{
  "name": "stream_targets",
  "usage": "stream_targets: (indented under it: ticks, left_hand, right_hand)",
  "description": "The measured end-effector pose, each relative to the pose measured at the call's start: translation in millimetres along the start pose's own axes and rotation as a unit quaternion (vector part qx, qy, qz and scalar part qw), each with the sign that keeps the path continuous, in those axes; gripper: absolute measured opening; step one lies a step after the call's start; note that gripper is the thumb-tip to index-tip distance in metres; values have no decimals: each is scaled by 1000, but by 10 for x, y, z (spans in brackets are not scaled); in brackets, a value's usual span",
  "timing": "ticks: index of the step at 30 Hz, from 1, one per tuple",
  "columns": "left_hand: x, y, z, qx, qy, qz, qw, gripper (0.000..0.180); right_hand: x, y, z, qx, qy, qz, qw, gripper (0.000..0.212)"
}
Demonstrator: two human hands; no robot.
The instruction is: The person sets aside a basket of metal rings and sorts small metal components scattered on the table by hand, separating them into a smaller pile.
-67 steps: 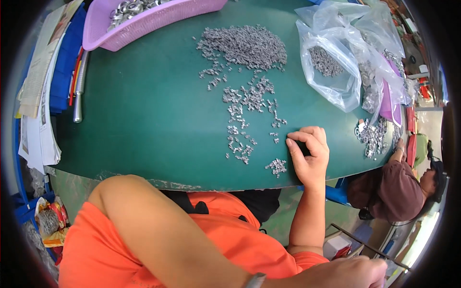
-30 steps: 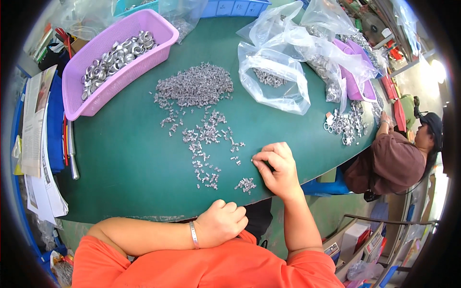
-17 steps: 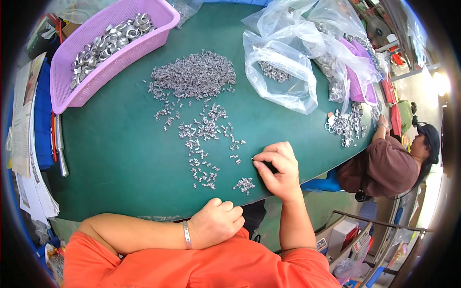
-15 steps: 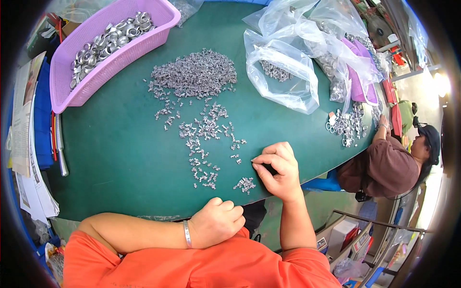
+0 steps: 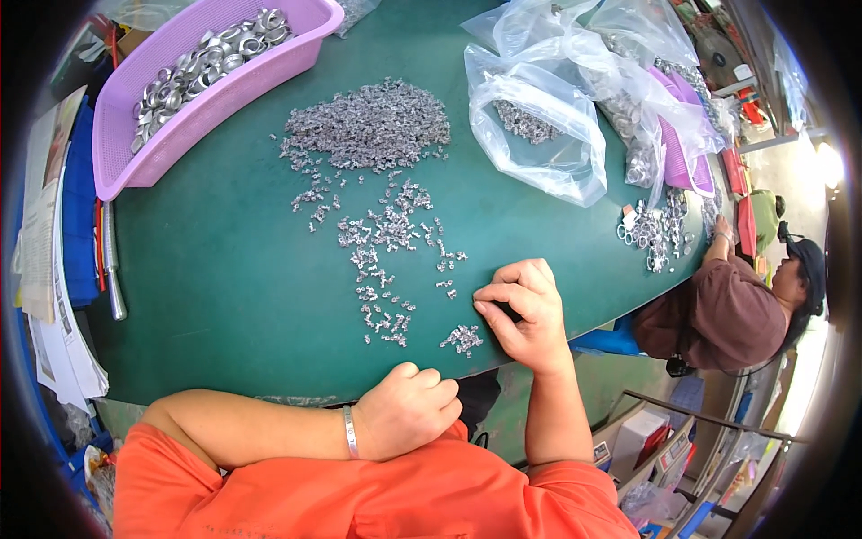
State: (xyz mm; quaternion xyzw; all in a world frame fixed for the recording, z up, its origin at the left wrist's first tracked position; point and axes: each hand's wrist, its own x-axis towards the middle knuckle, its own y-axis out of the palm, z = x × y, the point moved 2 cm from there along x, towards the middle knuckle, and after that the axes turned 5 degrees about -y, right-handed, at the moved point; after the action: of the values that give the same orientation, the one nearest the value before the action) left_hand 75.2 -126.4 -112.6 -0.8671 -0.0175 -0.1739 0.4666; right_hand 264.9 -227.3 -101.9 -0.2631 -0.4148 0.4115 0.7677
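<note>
My right hand is closed in a pinch just over the green table. Whatever its thumb and forefinger hold, if anything, is too small to make out. Beside it lies a little heap of small silvery metal parts. My left hand is curled into a fist at the near table edge, with its inner side hidden. Loose metal parts are scattered in front of both hands, trailing back to a large pile of the same kind.
A purple plastic basket of metal rings stands at the back left. Clear plastic bags with metal parts lie at the back right, beside another purple basket. Metal pieces lie near a seated person. Papers hang at the left.
The view has shifted slightly, so the table things appear a little moved. Both hands keep nearly the same pose, the right one still pinched, the left still a fist.
</note>
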Motion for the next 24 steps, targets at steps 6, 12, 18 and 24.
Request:
stream_targets:
  ticks: [6,12,18,24]
  left_hand:
    - [-5,25,-16,3,4,-7,1000,8]
    - [-23,30,-7,1,3,-11,1000,8]
    - [-24,35,-19,-3,6,-13,1000,8]
    - [-36,44,-16,2,8,-16,1000,7]
  right_hand:
    - [63,-31,31,100,-7,17,995,22]
    - [148,141,96,25,-17,2,1000,19]
    - [70,114,56,99,54,-49,992,20]
    - [138,123,115,50,-3,-14,999,21]
